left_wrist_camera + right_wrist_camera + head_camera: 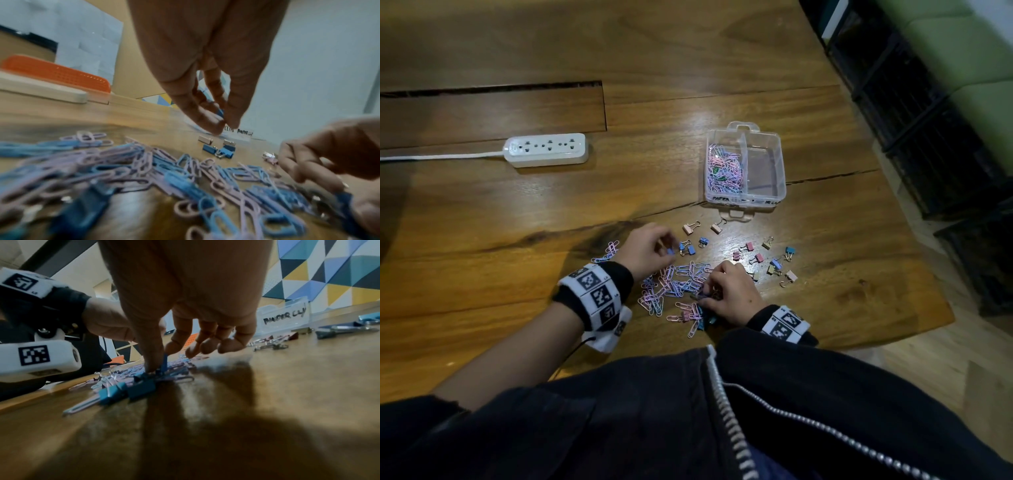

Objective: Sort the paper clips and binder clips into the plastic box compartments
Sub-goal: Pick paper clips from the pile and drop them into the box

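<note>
Pinching a small blue clip (220, 112) in the left hand (645, 248) and a paper clip (165, 361) in the right hand (732, 294), both grip light, stiff, slippery wire best taken edgewise.
</note>
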The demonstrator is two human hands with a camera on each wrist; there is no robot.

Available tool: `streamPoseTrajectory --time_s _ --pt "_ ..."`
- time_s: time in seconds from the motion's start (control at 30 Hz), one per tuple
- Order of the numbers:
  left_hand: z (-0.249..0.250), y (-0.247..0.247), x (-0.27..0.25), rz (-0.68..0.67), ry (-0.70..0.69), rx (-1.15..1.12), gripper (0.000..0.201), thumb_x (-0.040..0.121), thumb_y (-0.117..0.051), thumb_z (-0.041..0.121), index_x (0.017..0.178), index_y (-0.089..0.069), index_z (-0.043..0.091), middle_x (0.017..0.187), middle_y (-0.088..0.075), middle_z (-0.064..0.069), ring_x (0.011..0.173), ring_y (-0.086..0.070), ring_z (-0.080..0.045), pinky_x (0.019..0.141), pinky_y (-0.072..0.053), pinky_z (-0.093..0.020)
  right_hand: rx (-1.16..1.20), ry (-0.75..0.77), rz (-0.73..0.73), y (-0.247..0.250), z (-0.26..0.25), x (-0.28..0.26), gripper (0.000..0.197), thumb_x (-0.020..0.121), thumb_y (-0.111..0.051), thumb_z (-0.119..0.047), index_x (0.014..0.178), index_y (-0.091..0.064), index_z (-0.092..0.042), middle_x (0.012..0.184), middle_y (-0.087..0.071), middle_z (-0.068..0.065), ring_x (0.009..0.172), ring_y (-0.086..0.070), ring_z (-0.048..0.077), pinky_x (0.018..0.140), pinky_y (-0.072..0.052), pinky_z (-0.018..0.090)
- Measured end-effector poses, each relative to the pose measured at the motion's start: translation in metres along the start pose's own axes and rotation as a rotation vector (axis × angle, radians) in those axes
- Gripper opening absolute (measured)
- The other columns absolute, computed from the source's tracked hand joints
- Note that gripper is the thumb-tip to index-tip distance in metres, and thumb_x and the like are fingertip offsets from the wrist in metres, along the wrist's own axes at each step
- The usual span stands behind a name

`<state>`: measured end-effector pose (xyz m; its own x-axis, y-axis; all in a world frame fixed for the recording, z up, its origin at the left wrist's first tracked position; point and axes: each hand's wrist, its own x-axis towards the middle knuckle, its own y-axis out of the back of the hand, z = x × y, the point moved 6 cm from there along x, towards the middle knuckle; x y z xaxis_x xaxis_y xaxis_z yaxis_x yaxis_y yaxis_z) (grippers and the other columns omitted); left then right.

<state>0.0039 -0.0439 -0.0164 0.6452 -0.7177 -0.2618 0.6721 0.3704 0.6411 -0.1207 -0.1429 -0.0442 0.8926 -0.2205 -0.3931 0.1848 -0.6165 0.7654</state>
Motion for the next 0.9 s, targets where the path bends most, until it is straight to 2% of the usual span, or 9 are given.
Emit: streamPoseTrajectory --time_s 0.1,0.2,0.3,0.37,0.5,0.57,0.73,0.8,0.9 --pt "0.004 0.005 0.006 0.044 0.033 -0.134 0.022 0.078 -0.066 0.001 0.094 -0.058 0.014 0.105 -0.052 -0.003 0.078 -0.057 -0.012 0.066 -0.049 -0.014 0.208 -0.034 0.005 0.008 -0.001 -0.002 0.017 0.077 -0.067 -0.020 0.074 -0.050 -0.019 0.093 -0.046 -0.002 0.092 -0.042 0.014 0.081 -0.039 0.029" --pt "-0.005 0.022 0.007 0.085 0.078 -0.067 0.023 0.082 -0.062 0.003 0.104 -0.059 0.008 0.108 -0.049 -0.001 0.088 -0.054 -0.013 0.066 -0.046 -0.017 0.491 -0.105 -0.004 0.018 0.002 -0.001 0.020 0.080 -0.064 -0.011 0.072 -0.047 -0.018 0.079 -0.053 -0.003 0.073 -0.051 0.010 0.061 -0.042 0.015" --pt "-0.027 0.043 0.003 0.030 0.135 0.124 0.024 0.082 -0.063 0.004 0.105 -0.060 0.009 0.109 -0.059 -0.008 0.090 -0.052 -0.015 0.073 -0.045 -0.020 0.589 -0.154 0.098 0.030 0.010 0.007 0.022 0.080 -0.064 -0.012 0.072 -0.045 -0.020 0.075 -0.052 -0.007 0.071 -0.052 0.010 0.066 -0.043 0.018" --pt "-0.039 0.050 -0.005 -0.052 0.162 0.212 0.025 0.081 -0.064 0.004 0.105 -0.060 0.007 0.109 -0.062 -0.010 0.089 -0.052 -0.015 0.077 -0.042 -0.024 0.651 -0.177 0.220 0.039 0.015 0.012 0.019 0.081 -0.062 -0.012 0.075 -0.047 -0.020 0.079 -0.053 -0.005 0.073 -0.055 0.013 0.069 -0.047 0.021" --pt "-0.050 0.045 -0.024 -0.170 0.145 0.315 0.032 0.078 -0.068 0.007 0.108 -0.061 0.012 0.112 -0.059 -0.003 0.084 -0.050 -0.011 0.068 -0.040 -0.014 0.622 -0.158 0.321 0.045 0.014 0.013 0.015 0.080 -0.063 -0.009 0.089 -0.052 -0.014 0.102 -0.048 0.000 0.075 -0.050 0.002 0.061 -0.041 0.010" --pt "-0.055 0.037 -0.033 -0.224 0.178 0.339 0.036 0.076 -0.071 0.013 0.109 -0.059 0.017 0.113 -0.055 -0.001 0.086 -0.051 -0.012 0.071 -0.042 -0.018 0.526 -0.148 0.267 0.040 0.012 0.009 0.011 0.081 -0.061 -0.008 0.091 -0.055 -0.011 0.104 -0.045 0.002 0.080 -0.050 0.009 0.061 -0.038 0.008" --pt "-0.061 0.014 -0.050 -0.321 0.198 0.551 0.054 0.071 -0.075 0.033 0.118 -0.051 0.024 0.118 -0.045 0.002 0.110 -0.051 -0.020 0.088 -0.048 -0.034 0.325 -0.014 -0.120 0.008 0.000 -0.012 0.015 0.077 -0.066 -0.009 0.086 -0.056 -0.015 0.088 -0.050 -0.007 0.082 -0.049 0.009 0.069 -0.041 0.019" --pt "-0.061 0.008 -0.053 -0.259 0.172 0.537 0.049 0.075 -0.072 0.027 0.120 -0.053 0.021 0.120 -0.045 -0.002 0.111 -0.050 -0.021 0.089 -0.045 -0.033 0.184 0.015 -0.191 -0.004 -0.001 -0.018 0.027 0.073 -0.072 -0.016 0.096 -0.059 -0.014 0.098 -0.048 -0.003 0.093 -0.048 0.011 0.083 -0.046 0.025" --pt "-0.061 0.004 -0.057 -0.193 0.185 0.522 0.042 0.082 -0.066 0.021 0.122 -0.055 0.019 0.121 -0.045 -0.005 0.113 -0.049 -0.023 0.092 -0.041 -0.032 0.074 0.014 -0.260 -0.018 -0.001 -0.023 0.046 0.072 -0.072 -0.022 0.114 -0.054 -0.025 0.115 -0.044 0.001 0.109 -0.044 0.016 0.099 -0.040 0.031"
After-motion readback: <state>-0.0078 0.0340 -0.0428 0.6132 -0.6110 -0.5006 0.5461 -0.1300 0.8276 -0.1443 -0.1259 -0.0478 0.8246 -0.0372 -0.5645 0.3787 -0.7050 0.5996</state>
